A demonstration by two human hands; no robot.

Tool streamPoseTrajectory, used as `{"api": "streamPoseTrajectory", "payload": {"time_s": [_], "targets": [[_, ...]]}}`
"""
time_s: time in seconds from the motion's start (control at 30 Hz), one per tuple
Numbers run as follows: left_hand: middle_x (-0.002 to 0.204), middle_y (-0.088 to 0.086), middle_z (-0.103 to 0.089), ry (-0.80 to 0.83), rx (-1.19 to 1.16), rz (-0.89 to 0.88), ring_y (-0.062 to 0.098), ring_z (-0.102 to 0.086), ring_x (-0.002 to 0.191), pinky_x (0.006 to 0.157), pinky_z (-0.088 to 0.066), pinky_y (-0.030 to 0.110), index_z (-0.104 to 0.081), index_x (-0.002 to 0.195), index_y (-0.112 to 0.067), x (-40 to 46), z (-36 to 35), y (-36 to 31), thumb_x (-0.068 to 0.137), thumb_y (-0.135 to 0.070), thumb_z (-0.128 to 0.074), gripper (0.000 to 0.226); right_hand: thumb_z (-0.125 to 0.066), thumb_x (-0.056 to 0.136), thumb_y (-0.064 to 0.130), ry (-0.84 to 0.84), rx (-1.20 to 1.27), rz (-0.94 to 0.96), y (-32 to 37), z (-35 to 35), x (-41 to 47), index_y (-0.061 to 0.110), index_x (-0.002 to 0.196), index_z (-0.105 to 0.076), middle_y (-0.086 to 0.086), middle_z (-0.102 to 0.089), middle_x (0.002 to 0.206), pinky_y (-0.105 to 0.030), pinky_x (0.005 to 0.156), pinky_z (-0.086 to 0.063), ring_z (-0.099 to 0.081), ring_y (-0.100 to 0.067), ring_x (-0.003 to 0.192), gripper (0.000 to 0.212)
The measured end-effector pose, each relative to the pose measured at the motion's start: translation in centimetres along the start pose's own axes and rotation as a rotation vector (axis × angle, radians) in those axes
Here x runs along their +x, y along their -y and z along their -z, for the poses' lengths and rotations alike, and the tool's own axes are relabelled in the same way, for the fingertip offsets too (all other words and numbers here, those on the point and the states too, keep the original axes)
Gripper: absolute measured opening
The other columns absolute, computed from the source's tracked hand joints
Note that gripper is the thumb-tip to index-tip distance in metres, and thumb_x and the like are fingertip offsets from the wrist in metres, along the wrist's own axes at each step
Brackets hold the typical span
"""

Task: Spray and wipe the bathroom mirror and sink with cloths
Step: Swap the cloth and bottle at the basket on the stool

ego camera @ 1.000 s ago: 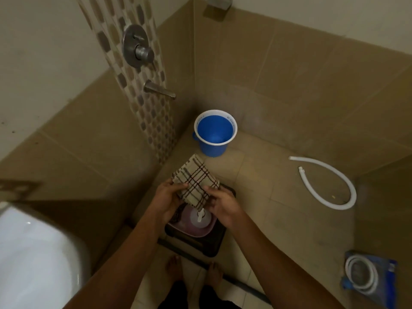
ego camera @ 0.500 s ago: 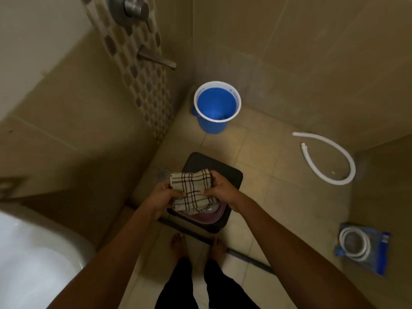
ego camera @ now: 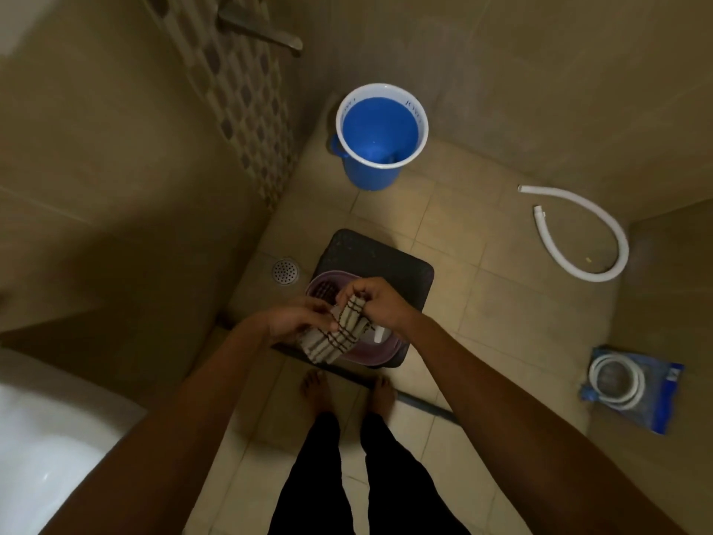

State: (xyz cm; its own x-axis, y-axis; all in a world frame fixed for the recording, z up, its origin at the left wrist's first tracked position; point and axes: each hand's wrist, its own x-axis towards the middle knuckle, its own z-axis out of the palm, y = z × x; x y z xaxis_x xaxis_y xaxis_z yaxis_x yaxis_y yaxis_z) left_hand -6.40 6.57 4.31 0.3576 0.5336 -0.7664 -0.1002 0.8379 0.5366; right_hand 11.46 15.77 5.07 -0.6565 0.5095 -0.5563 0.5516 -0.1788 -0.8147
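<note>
A blue bucket (ego camera: 380, 139) stands by the wall beyond a dark stool (ego camera: 389, 260) carrying a pink basin (ego camera: 380, 353). Above the basin, the left hand (ego camera: 295, 318) and right hand (ego camera: 380, 301) each grip the bunched checked cloth (ego camera: 335, 337), fingers curled.

The cloth (ego camera: 335, 334) is beige with a dark brown check, over a mauve basin (ego camera: 380, 351) on a black stool (ego camera: 380, 254). The bucket (ego camera: 372, 175) is blue (white rim), the hose (ego camera: 578, 229) white. Floor (ego camera: 482, 303) tiles are tan, and one wall strip (ego camera: 239, 90) bears grey-brown hexagons.
</note>
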Motion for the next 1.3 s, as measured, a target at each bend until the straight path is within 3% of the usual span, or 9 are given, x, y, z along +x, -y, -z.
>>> {"api": "streamPoseTrajectory", "payload": {"time_s": [0.07,0.17,0.27,0.43,0.6,0.7,0.93,1.1,1.3], "targets": [[0.104,0.016,-0.072,-0.031,0.11,0.023,0.029,-0.069,0.095,0.082,-0.055,0.037,-0.065,0.109,0.001,0.9,0.0,-0.5,0.055,-0.019,-0.083,0.06,-0.058,0.074,-0.022,-0.028,0.011,0.004,-0.7,-0.2,0.4,0.022,0.088,-0.067,0.0,-0.068,0.096,-0.036,0.089,-0.057,-0.066,-0.019,0.096,0.047],[0.089,0.012,-0.073,-0.265,0.171,0.003,0.026,-0.07,0.082,0.078,-0.059,0.039,-0.069,0.09,-0.005,2.5,-0.6,-0.1,0.065,0.0,-0.08,0.028,-0.065,0.074,-0.02,-0.189,0.07,-0.045,-1.9,0.1,0.2,0.014,0.101,-0.062,-0.002,-0.065,0.099,-0.033,0.086,-0.055,-0.064,-0.019,0.095,0.043],[0.086,0.008,-0.071,-0.525,0.292,-0.018,0.025,-0.068,0.082,0.078,-0.058,0.043,-0.067,0.08,-0.013,4.5,-0.9,1.0,0.059,-0.012,-0.085,0.027,-0.066,0.078,-0.01,-0.406,-0.008,-0.127,-2.9,0.6,-1.0,0.018,0.103,-0.063,-0.002,-0.066,0.098,-0.034,0.085,-0.054,-0.065,-0.021,0.091,0.037],[0.092,0.011,-0.07,-0.732,0.435,-0.107,0.028,-0.066,0.086,0.079,-0.056,0.044,-0.063,0.08,-0.016,7.7,-1.8,2.4,0.068,-0.013,-0.075,0.017,-0.071,0.082,0.001,-0.623,-0.168,-0.079,-3.5,-0.9,-3.7,0.012,0.108,-0.067,-0.002,-0.07,0.108,-0.003,0.079,-0.041,-0.065,-0.017,0.1,0.029],[0.099,0.012,-0.07,-0.897,0.665,-0.098,0.029,-0.065,0.09,0.079,-0.055,0.039,-0.067,0.098,-0.005,11.2,-2.5,3.2,0.082,-0.017,-0.065,0.02,-0.073,0.085,0.018,-0.703,-0.203,-0.237,-4.3,-1.8,-4.8,0.016,0.112,-0.061,-0.004,-0.067,0.109,-0.023,0.079,-0.047,-0.062,-0.019,0.098,0.029],[0.101,0.014,-0.069,-0.928,0.791,-0.088,0.03,-0.065,0.091,0.076,-0.052,0.038,-0.064,0.102,-0.005,12.6,-3.0,3.6,0.088,-0.019,-0.059,0.021,-0.073,0.083,0.017,-0.719,-0.147,-0.278,-4.7,-2.4,-4.5,0.016,0.117,-0.054,-0.006,-0.065,0.112,-0.024,0.08,-0.046,-0.062,-0.02,0.1,0.04],[0.109,0.016,-0.066,-0.901,0.876,0.002,0.032,-0.065,0.098,0.077,-0.054,0.039,-0.055,0.115,-0.002,14.6,-3.2,5.3,0.084,-0.019,-0.064,0.036,-0.079,0.079,0.019,-0.531,-0.058,-0.384,-6.4,-2.9,-3.0,0.023,0.154,-0.019,-0.004,-0.044,0.15,-0.035,0.109,-0.038,-0.047,-0.025,0.134,0.096],[0.119,0.019,-0.062,-0.856,0.948,0.093,0.034,-0.062,0.107,0.085,-0.052,0.041,-0.046,0.13,0.0,14.9,-1.6,6.5,0.085,-0.024,-0.066,0.055,-0.082,0.076,0.035,-0.513,0.036,-0.433,-7.7,-4.1,-2.1,0.02,0.153,-0.02,-0.004,-0.041,0.151,-0.038,0.112,-0.035,-0.042,-0.025,0.136,0.101],[0.118,0.019,-0.061,-0.84,1.025,0.06,0.034,-0.064,0.102,0.078,-0.053,0.041,-0.037,0.133,0.0,15.4,-2.3,6.6,0.086,-0.025,-0.066,0.061,-0.07,0.086,0.04,-0.732,-0.168,-0.451,-8.2,-4.2,-0.7,0.017,0.141,-0.042,-0.006,-0.061,0.131,-0.041,0.101,-0.05,-0.061,-0.027,0.116,0.066]]}}
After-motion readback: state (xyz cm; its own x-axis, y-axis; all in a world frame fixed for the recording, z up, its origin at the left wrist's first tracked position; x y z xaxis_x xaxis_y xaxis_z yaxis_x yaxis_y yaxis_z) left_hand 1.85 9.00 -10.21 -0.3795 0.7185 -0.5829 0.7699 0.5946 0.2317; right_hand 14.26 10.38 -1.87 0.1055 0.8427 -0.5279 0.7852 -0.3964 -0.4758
